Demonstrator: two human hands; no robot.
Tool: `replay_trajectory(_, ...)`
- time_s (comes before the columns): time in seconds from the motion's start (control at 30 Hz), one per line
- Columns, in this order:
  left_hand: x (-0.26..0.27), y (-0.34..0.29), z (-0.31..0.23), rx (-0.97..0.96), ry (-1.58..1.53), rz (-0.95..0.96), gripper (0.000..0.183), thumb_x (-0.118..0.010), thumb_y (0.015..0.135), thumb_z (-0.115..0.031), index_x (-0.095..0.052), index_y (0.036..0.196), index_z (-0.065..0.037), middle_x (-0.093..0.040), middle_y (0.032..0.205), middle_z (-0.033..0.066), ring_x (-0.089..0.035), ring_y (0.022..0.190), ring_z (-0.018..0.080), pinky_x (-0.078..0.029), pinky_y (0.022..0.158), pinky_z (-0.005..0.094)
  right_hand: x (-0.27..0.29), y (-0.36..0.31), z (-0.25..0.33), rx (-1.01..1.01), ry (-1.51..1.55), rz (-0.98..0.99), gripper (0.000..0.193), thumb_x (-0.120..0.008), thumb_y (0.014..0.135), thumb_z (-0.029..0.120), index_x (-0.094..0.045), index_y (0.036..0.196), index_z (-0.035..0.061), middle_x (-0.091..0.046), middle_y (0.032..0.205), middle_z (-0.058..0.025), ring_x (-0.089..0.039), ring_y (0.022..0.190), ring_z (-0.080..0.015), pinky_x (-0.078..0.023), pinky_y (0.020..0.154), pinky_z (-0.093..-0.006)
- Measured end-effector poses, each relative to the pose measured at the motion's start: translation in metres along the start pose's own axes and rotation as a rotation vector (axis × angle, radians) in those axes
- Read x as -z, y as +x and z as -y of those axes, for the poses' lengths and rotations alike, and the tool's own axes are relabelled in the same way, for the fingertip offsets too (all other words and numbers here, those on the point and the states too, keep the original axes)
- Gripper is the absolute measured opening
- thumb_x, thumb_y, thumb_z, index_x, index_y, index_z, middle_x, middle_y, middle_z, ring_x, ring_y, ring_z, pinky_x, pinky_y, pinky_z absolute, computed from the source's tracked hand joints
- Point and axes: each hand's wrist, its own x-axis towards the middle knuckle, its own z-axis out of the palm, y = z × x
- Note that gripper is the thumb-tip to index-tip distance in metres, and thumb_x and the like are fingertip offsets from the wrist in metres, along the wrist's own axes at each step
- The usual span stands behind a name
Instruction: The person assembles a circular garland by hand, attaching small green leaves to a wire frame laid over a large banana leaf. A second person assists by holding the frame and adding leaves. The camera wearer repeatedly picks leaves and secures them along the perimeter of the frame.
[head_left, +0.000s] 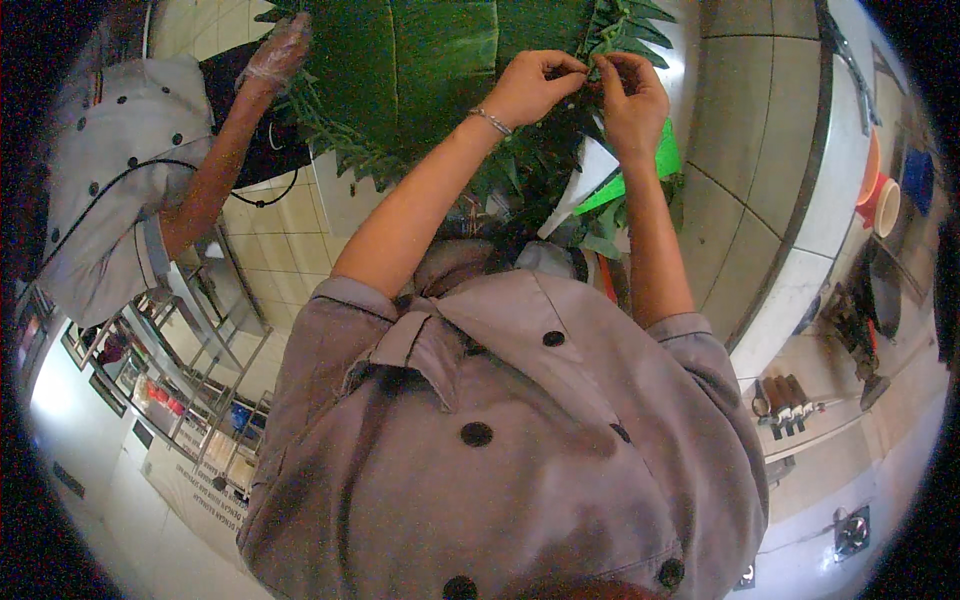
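Note:
A large green leaf sheet point(430, 70), likely banana leaf, spreads at the top of the view. A fringe of folded, pointed leaf pieces point(350, 155) runs round its edge. At the right part of this border, my left hand point(540, 85) pinches with thumb and forefinger, with a bracelet point(490, 122) on its wrist. Close beside it, my right hand point(635, 105) pinches the leaf trim point(605, 40) too. Whatever small piece sits between the fingertips is mostly hidden.
A co-worker's gloved hand point(275, 60) touches the left border of the leaves. White and bright green sheets point(655, 165) lie below my right hand. A tiled counter point(740, 130) stands at right, with orange cups point(880, 205) beyond. A metal rack point(190, 350) is at lower left.

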Motion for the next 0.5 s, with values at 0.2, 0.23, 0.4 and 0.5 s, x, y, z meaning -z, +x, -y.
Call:
replay_trajectory(0.2, 0.003, 0.000, 0.000, 0.019, 0.000, 0.027, 0.025, -0.070, 0.089, -0.019, -0.072, 0.106, -0.002, -0.074, 0.096, 0.0084, -0.067, 0.085, 0.0141, -0.054, 0.079, 0.0304, 0.003, 0.002, 0.003, -0.006, -0.061, 0.024, 0.021, -0.072, 0.088, 0.019, -0.068, 0.103, 0.0038, -0.073, 0.095, -0.0120, -0.071, 0.088, -0.0229, -0.055, 0.080, -0.0335)
replay_trajectory(0.23, 0.003, 0.000, 0.000, 0.032, -0.013, 0.042, 0.025, -0.070, 0.089, -0.019, -0.072, 0.107, -0.002, -0.074, 0.099, 0.0086, -0.067, 0.086, 0.0143, -0.054, 0.081, 0.0307, 0.003, 0.002, 0.005, -0.010, -0.080, 0.029, 0.022, -0.072, 0.088, 0.020, -0.068, 0.103, 0.0040, -0.073, 0.095, -0.0121, -0.071, 0.087, -0.0230, -0.055, 0.080, -0.0338)
replay_trajectory(0.4, 0.005, 0.002, -0.001, -0.007, 0.086, 0.040, 0.027, -0.069, 0.090, -0.023, -0.072, 0.106, -0.001, -0.074, 0.095, 0.0097, -0.067, 0.084, 0.0143, -0.054, 0.079, 0.0311, 0.001, 0.004, -0.003, -0.007, -0.091, 0.028, 0.022, -0.072, 0.088, 0.020, -0.069, 0.103, 0.0046, -0.074, 0.096, -0.0123, -0.072, 0.087, -0.0236, -0.056, 0.079, -0.0348)
replay_trajectory(0.5, 0.007, 0.002, -0.006, 0.017, 0.114, 0.054, 0.029, -0.068, 0.090, -0.026, -0.072, 0.106, -0.001, -0.074, 0.094, 0.0098, -0.067, 0.083, 0.0147, -0.054, 0.078, 0.0318, 0.001, 0.004, -0.005, 0.004, -0.110, 0.032, 0.022, -0.072, 0.088, 0.020, -0.069, 0.103, 0.0049, -0.074, 0.095, -0.0121, -0.072, 0.087, -0.0234, -0.056, 0.079, -0.0350)
